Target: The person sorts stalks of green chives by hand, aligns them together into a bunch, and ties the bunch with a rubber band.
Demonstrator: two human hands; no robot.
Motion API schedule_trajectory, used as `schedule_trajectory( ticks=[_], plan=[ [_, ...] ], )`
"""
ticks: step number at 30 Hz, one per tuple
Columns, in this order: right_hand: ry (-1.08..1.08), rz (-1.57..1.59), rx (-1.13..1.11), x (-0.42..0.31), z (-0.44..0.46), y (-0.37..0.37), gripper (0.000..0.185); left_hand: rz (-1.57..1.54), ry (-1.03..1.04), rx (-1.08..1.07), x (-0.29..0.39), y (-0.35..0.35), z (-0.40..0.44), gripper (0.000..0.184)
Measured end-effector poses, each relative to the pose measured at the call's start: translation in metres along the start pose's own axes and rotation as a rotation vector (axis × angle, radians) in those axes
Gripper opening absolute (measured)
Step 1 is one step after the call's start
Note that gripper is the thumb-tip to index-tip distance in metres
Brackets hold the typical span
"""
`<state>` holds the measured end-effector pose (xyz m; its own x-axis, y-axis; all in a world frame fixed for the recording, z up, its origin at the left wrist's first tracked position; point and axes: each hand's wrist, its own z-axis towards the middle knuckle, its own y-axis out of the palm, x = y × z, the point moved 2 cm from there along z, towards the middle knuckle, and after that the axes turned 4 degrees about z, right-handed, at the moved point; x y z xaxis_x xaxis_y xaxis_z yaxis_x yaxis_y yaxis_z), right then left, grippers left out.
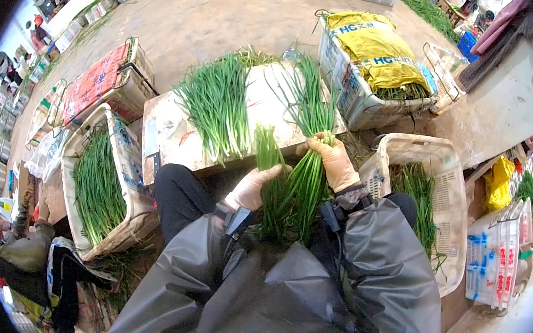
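Observation:
Gloved in a pale glove, my left hand (256, 186) is closed round a small bunch of green stalks (268, 147) over my lap. Close beside it on the right, my right hand (334, 161) grips a larger bunch of long green stalks (305, 196). Loose stalks (312, 103) spread over the board behind that hand. A pile of green stalks with pale ends (219, 103) lies on the white board (170, 106) in front of me. The lower ends of both bunches hang together between my knees, where they overlap.
A basket of green stalks (101, 185) stands at left, and a part-filled basket (458, 232) at right. Beyond the board are a crate under a yellow sack (382, 52) and a red-covered crate (96, 83). Another person (25, 265) is at lower left.

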<state>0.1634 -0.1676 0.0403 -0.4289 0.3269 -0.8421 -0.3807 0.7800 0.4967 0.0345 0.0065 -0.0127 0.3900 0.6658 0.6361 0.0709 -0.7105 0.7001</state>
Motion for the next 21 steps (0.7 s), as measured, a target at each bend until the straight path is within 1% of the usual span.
schedule_trajectory(
  ticks=[2,5,9,10,13,14,17,18,21],
  plan=[
    [0.089,0.026,-0.028,-0.013,-0.009,0.009,0.023,0.045,-0.012,-0.002,0.004,0.015,-0.004,0.042],
    [0.064,-0.102,-0.111,-0.018,-0.009,0.007,0.025,0.164,-0.014,-0.031,0.002,0.017,-0.003,0.051],
    [-0.014,-0.205,-0.114,-0.021,-0.006,0.006,0.023,0.294,-0.029,-0.074,-0.003,0.015,0.0,0.064],
    [-0.029,-0.204,-0.113,-0.024,-0.007,0.008,0.022,0.374,0.008,-0.061,-0.004,0.018,-0.001,0.068],
    [-0.018,-0.205,-0.093,-0.023,-0.007,0.012,0.024,0.385,-0.017,-0.084,-0.007,0.025,-0.003,0.069],
    [0.005,-0.221,-0.103,-0.022,-0.008,0.011,0.025,0.433,-0.021,-0.073,-0.008,0.027,-0.004,0.069],
    [0.006,-0.158,-0.072,-0.012,-0.008,0.011,0.026,0.409,-0.055,-0.135,-0.013,0.029,-0.003,0.068],
    [-0.017,-0.132,-0.078,-0.011,-0.005,0.011,0.024,0.37,-0.057,-0.205,-0.012,0.028,-0.004,0.062],
    [0.028,-0.057,-0.038,-0.015,-0.01,0.004,0.023,0.166,-0.028,-0.132,-0.014,0.027,-0.004,0.049]
  ],
)
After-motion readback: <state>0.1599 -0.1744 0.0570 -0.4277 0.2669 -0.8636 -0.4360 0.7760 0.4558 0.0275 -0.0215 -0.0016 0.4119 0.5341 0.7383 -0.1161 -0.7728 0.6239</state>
